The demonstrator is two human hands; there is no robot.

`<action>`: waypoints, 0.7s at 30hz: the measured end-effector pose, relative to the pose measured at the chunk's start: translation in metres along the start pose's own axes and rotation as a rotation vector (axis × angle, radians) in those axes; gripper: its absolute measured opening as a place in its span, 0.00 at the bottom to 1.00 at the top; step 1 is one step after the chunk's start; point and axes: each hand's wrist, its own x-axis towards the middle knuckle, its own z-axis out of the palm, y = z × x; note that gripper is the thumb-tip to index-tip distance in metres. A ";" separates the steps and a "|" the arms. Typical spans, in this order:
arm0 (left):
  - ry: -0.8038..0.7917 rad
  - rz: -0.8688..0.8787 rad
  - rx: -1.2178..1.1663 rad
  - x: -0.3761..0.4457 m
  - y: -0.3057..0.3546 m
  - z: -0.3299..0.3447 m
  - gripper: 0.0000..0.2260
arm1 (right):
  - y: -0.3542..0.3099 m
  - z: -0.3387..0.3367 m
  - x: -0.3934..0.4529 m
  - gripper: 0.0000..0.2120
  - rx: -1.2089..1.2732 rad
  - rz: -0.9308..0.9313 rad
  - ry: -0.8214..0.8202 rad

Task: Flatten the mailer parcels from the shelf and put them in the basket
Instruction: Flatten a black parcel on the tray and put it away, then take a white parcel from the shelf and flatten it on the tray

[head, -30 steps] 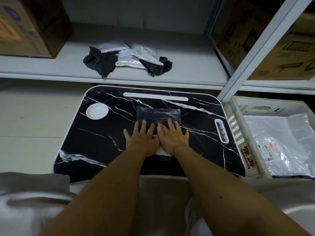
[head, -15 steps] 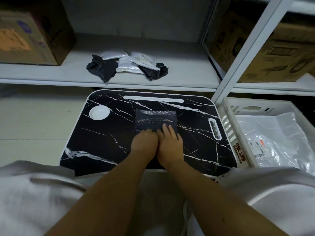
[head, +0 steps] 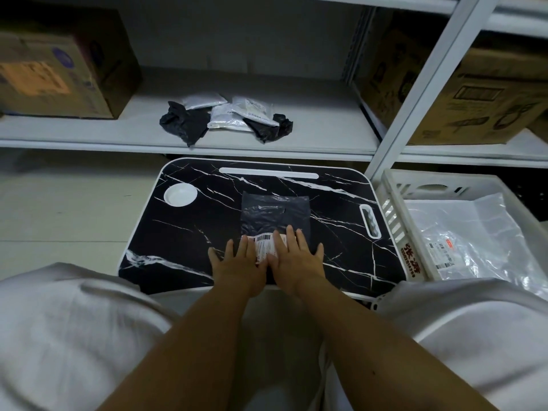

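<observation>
Head view: black mailer (head: pixel 274 215) lies flat on the marble-pattern lap desk (head: pixel 189 232), its near end under both hands. Left hand (head: pixel 237 266) and right hand (head: pixel 295 259) lie side by side, fingers straight and spread, palms pressing down on the mailer; nothing gripped. White shipping label (head: pixel 264 248) shows in the gap between the two hands. Beyond the fingertips, on the shelf (head: pixel 320 134), a pile of crumpled black and white mailer parcels (head: pixel 225 117). Right of the right hand, past the desk edge, the white basket (head: pixel 394 209) holds a clear flattened bag (head: pixel 468 232). Cardboard boxes (head: pixel 59 75) stand on the shelf, far left and far right.
</observation>
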 end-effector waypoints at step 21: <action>0.381 0.013 -0.132 0.079 -0.005 -0.089 0.16 | -0.014 -0.060 0.086 0.17 0.045 0.040 0.467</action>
